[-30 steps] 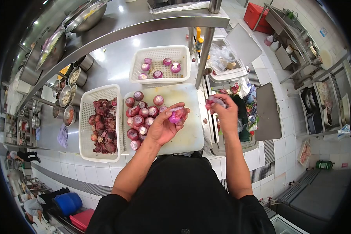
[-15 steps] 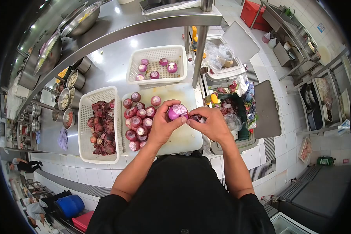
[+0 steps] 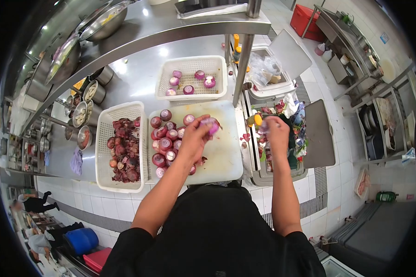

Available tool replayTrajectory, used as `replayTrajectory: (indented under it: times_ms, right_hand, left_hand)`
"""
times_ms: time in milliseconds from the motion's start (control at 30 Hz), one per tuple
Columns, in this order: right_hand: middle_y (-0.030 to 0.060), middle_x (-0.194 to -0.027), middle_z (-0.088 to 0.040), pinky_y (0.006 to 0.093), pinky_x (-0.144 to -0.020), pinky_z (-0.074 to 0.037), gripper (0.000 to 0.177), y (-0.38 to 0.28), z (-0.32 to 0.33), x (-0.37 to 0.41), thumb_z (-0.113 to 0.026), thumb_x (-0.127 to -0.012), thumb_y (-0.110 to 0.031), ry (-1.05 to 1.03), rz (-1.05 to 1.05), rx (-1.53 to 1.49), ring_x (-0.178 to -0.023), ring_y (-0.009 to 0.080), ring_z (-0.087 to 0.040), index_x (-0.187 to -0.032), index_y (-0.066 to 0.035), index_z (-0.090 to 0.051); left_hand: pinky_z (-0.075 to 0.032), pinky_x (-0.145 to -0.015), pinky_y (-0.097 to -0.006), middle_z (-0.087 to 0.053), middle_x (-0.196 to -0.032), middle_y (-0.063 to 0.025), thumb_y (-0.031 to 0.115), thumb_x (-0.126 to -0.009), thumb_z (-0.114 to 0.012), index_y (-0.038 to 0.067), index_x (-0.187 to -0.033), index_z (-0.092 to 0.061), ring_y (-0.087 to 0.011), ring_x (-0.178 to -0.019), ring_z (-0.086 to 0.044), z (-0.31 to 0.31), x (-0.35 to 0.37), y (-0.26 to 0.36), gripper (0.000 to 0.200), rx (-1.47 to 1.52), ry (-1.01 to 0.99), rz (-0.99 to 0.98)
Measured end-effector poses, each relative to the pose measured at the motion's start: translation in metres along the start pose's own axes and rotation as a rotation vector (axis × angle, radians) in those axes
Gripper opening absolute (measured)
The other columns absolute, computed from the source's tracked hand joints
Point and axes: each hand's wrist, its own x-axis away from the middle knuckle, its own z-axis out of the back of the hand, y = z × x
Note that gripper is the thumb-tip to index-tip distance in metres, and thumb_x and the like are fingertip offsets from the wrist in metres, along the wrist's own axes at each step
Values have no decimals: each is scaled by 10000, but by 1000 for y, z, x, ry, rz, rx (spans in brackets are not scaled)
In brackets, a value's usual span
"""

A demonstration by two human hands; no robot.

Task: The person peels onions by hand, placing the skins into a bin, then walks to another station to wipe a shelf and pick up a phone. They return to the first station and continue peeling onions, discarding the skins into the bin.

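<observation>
My left hand (image 3: 196, 140) is closed round a partly peeled red onion (image 3: 211, 126) above the white cutting board (image 3: 222, 161). Over the waste bin to the right, my right hand (image 3: 276, 130) is blurred, its fingers drawn together; what they hold, if anything, cannot be made out. Several red onions with cut ends (image 3: 162, 144) are heaped on the board's left side. Left of it, a white basket (image 3: 144, 161) holds dark red onions and skins. A second white basket (image 3: 192, 97) behind the board contains several peeled onions.
The waste bin (image 3: 282, 175) holds scraps beside its grey lid (image 3: 320, 134). A metal shelf rail (image 3: 171, 34) and post (image 3: 243, 69) rise over the counter. Steel pots (image 3: 94, 92) stand at left. Two people (image 3: 34, 203) are at far left.
My right hand has moved away from the onion, rightward over the bin. My left hand still holds the onion, now tilted. The whole view has shifted slightly.
</observation>
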Motion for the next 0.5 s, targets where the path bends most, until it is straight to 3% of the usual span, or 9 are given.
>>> replayTrajectory:
  times_ms: [67,133,200,267,300,333,400,433,500]
  right_hand:
    - [4,-721,-613,236,-415,-319,196,23,21,-13,-631,-900,-241,165,-289,-351,-509,71,-465,-947,-66,-705]
    - [-5,-707,-580,251,-394,-278,311,61,41,-25,-637,-931,-401,280,-474,-421,-470,75,-396,-918,-91,-647]
    - [18,-722,-584,260,-425,-345,390,105,66,-36,-647,-920,-478,274,-628,-420,-504,111,-431,-911,-89,-625]
    - [22,-761,-557,280,-497,-450,399,125,79,-45,-678,-890,-520,347,-707,-471,-602,151,-494,-950,-135,-595]
    - [64,-931,-613,344,-611,-542,472,146,95,-55,-705,-868,-521,247,-681,-563,-765,229,-594,-1099,-125,-591]
    - [99,-1061,-621,357,-656,-531,616,135,87,-56,-695,-869,-530,453,-608,-424,-840,261,-639,-1224,-45,-562]
    - [109,-1134,-612,349,-703,-528,583,106,83,-52,-659,-924,-429,484,-444,-192,-846,232,-643,-1328,-38,-505]
    - [109,-1134,-612,349,-703,-528,583,96,79,-51,-659,-924,-429,484,-444,-197,-846,232,-643,-1328,-38,-505]
    - [91,-1054,-650,310,-688,-518,400,78,70,-48,-612,-965,-312,407,-56,-211,-772,168,-626,-1253,-35,-578]
  left_hand:
    - [-489,-646,-229,-679,-1007,-67,117,-926,-656,6,-1210,-574,-130,-804,-632,26,-40,-4,315,99,164,70]
    - [-496,-642,-223,-682,-988,-69,129,-938,-644,5,-1182,-583,-122,-742,-612,40,-74,8,280,114,207,11]
    - [-536,-728,-285,-690,-1026,-83,196,-950,-639,-9,-1202,-593,-180,-802,-646,46,-98,32,328,108,276,47]
    - [-527,-883,-385,-697,-1093,-122,330,-930,-660,-29,-1239,-596,-258,-959,-668,37,-96,62,478,-397,317,-220]
    - [-460,-994,-456,-691,-1142,-188,428,-872,-684,-22,-1258,-607,-344,-1125,-627,53,-108,62,598,-930,558,-463]
    - [-460,-994,-456,-691,-1142,-188,428,-872,-684,-22,-1258,-607,-344,-1125,-627,58,-101,68,598,-935,561,-463]
    - [-461,-976,-462,-691,-1099,-231,437,-828,-698,-7,-1217,-636,-364,-1105,-632,63,-85,77,594,-1539,368,-163]
    - [-479,-923,-462,-704,-1044,-217,419,-809,-694,20,-1157,-667,-370,-1009,-661,62,-77,66,530,-1765,318,-127]
    - [-480,-909,-464,-706,-1043,-209,417,-804,-694,32,-1140,-672,-362,-982,-669,55,-67,46,512,-1907,260,-6]
